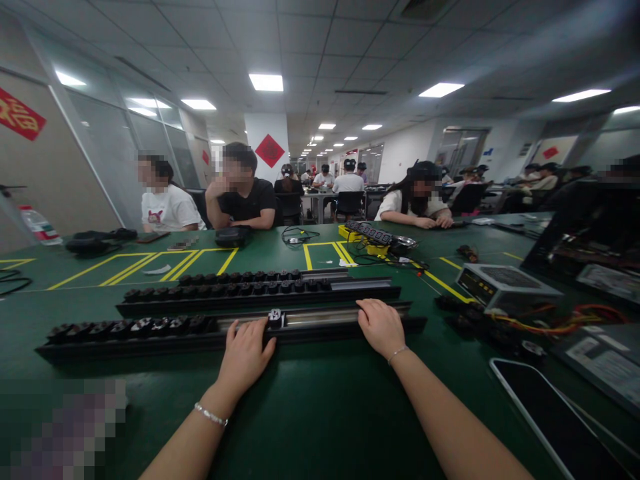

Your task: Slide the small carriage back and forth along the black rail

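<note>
A long black channel rail (345, 328) lies across the green table in front of me. A row of black round-topped parts (120, 328) fills its left portion. One small block with a pale top (275, 317) sits apart from them, near the rail's middle. My left hand (249, 353) lies over the rail just left of this block, fingers stretched out, index fingertip at its side, thumb against the rail's front. My right hand (383, 325) rests at the rail's right portion, fingers bent over it; its thumb is hidden.
Behind lie two similar rails with parts (270, 290). To the right are a power supply unit (507, 287), coloured cables (540, 325) and a phone (555, 413). A yellow-edged holder (367, 235) stands farther back. Several people sit across and beyond the table.
</note>
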Action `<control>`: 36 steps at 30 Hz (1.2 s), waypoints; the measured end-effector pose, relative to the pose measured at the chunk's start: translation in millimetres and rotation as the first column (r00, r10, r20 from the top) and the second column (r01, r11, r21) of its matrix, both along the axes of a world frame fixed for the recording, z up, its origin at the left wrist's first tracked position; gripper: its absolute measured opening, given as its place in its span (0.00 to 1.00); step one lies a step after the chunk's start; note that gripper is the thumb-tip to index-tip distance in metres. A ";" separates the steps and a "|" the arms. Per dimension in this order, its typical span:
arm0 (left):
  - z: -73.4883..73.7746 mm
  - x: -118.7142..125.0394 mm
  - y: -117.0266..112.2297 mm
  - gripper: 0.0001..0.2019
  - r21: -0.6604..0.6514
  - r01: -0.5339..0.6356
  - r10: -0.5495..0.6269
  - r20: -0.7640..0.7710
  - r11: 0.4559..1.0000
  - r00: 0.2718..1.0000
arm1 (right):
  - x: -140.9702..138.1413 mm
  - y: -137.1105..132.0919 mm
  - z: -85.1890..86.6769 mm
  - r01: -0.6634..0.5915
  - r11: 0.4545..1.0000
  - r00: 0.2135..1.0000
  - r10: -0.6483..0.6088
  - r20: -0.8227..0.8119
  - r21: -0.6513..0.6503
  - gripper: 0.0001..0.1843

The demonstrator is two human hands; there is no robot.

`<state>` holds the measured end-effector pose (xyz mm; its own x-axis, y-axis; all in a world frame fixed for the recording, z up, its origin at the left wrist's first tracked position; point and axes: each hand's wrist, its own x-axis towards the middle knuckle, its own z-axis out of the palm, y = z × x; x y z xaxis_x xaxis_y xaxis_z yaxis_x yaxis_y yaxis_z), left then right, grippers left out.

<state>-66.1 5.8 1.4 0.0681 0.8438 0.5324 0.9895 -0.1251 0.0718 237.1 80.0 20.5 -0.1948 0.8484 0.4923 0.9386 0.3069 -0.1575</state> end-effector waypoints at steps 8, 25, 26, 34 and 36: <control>9.8 3.1 -2.5 0.20 -0.116 -0.013 0.017 0.029 0.993 0.999 | -0.4 -1.2 2.1 -0.004 1.000 1.000 0.003 -0.010 -0.018 0.20; 16.3 5.7 -4.3 0.19 -0.163 -0.018 0.020 0.015 0.987 1.000 | -1.1 -1.8 2.2 0.007 1.000 1.000 -0.007 -0.002 -0.019 0.20; 16.8 6.0 -4.5 0.20 -0.169 -0.019 0.021 0.009 0.985 1.000 | -1.2 -1.7 2.0 0.007 1.000 1.000 -0.007 -0.002 -0.018 0.20; 19.6 6.2 -5.6 0.21 -0.182 -0.018 0.017 -0.007 0.983 1.000 | 0.0 -0.5 -1.8 -0.006 0.999 1.000 0.007 -0.021 0.034 0.20; 19.0 5.8 -4.9 0.21 -0.185 -0.016 0.015 -0.006 0.983 1.000 | -5.6 -5.0 -1.3 -0.043 0.997 0.998 0.046 -0.039 0.071 0.20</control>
<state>-60.3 1.0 20.4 0.0558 0.9286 0.3669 0.9916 -0.0945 0.0882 231.5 75.0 19.2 -0.2106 0.8025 0.5583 0.9171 0.3600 -0.1715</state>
